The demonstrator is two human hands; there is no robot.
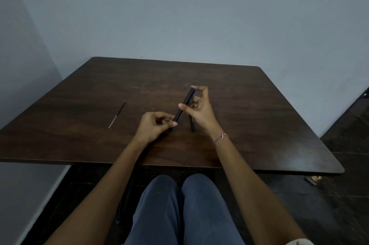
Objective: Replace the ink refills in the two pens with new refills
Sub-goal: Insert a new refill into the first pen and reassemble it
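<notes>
Both hands, left hand (154, 124) and right hand (199, 107), pinched one black pen (182, 107); twisting ends oppositely, steadily, should open it

There is a single view, taken from the person's head, looking forward and steeply down with a wide-angle lens that bends the straight lines near the frame's sides. It sits close above the lap, so the knees (183, 204) fill the bottom centre and both forearms run up from the lower corners. The dark wooden table (259, 124) spans the middle of the frame, and the plain wall (179, 15) beyond it fills the upper third.
</notes>
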